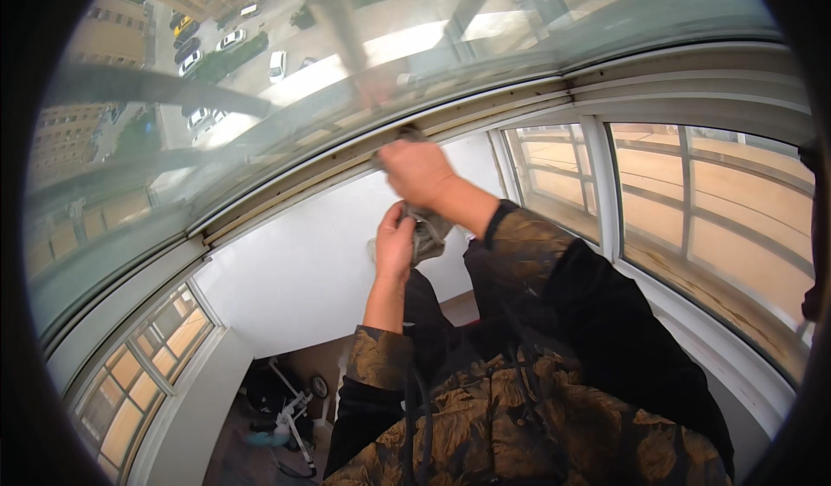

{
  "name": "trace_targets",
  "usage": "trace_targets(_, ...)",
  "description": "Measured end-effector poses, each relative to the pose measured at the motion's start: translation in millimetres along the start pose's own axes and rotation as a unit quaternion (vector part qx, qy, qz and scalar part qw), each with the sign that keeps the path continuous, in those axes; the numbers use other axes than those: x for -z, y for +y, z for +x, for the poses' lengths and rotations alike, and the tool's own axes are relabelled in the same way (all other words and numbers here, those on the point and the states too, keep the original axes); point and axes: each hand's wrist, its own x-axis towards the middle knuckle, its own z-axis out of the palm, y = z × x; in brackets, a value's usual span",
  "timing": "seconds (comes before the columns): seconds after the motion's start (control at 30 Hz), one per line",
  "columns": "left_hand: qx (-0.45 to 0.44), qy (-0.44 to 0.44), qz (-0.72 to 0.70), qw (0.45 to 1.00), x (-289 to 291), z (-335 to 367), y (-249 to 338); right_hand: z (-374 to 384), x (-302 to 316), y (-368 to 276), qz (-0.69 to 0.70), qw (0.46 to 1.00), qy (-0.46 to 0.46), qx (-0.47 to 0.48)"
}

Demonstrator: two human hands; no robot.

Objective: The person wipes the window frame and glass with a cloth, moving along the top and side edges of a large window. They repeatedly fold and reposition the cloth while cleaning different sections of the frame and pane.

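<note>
A crumpled grey-brown cloth point(430, 237) hangs bunched between my hands. My left hand point(396, 242) is closed on its hanging part, thumb and fingers pinched together, over the white panel below the window. Higher up and farther away, my right hand point(420, 173) is closed round a dark bunched end of what looks like the same cloth, pressed against the window track point(338, 164). Dark specks and dirt mark this long, narrow track. The right fingertips are partly hidden behind the hand.
Beyond the track stands a large glass pane point(260, 131), with parked cars and buildings far below. Side windows point(714, 200) flank me on the right, and another window point(143, 382) is at the left. A white wheeled frame point(293, 418) stands on the floor at lower left.
</note>
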Motion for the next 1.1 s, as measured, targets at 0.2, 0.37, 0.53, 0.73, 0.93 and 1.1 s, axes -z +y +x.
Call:
trace_targets(0.2, 0.031, -0.199, -0.087, 0.976, -135, 12, -5, -84, 99, 157, -0.023, 0.987, 0.076, -0.143)
trace_targets(0.37, 0.083, -0.25, -0.131, 0.956, -273, 25, -20, -100, 157, 226, -0.258, 0.948, 0.011, -0.187)
trace_targets(0.53, 0.151, -0.214, -0.23, 0.937, -311, 51, -34, -72, 140, 247, -0.391, 0.909, -0.056, -0.131)
trace_targets(0.73, 0.14, -0.208, -0.269, 0.93, -281, 74, -39, -70, 125, 267, -0.341, 0.933, 0.023, -0.115)
trace_targets(0.93, 0.103, -0.122, -0.269, 0.95, -231, 70, -24, -58, 96, 226, -0.276, 0.958, 0.053, -0.059)
trace_targets(1.1, 0.068, -0.067, -0.29, 0.952, -117, 63, -10, -30, 45, 115, -0.23, 0.97, 0.076, 0.006)
